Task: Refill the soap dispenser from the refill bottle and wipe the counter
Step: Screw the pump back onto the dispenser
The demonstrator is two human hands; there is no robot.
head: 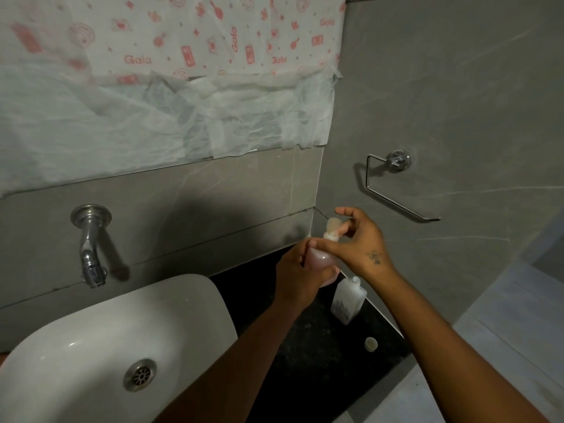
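Gripping one pink bottle, two hands; one white bottle beside.

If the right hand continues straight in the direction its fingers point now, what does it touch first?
The right hand points left and slightly away, so probably the pump top of the pink bottle, which its fingers already seem to reach; depth is unclear.

A white basin with a metal drain sits at the left, under a chrome tap fixed to the grey wall. A chrome towel ring hangs on the side wall. Thin printed sheeting covers the upper wall.
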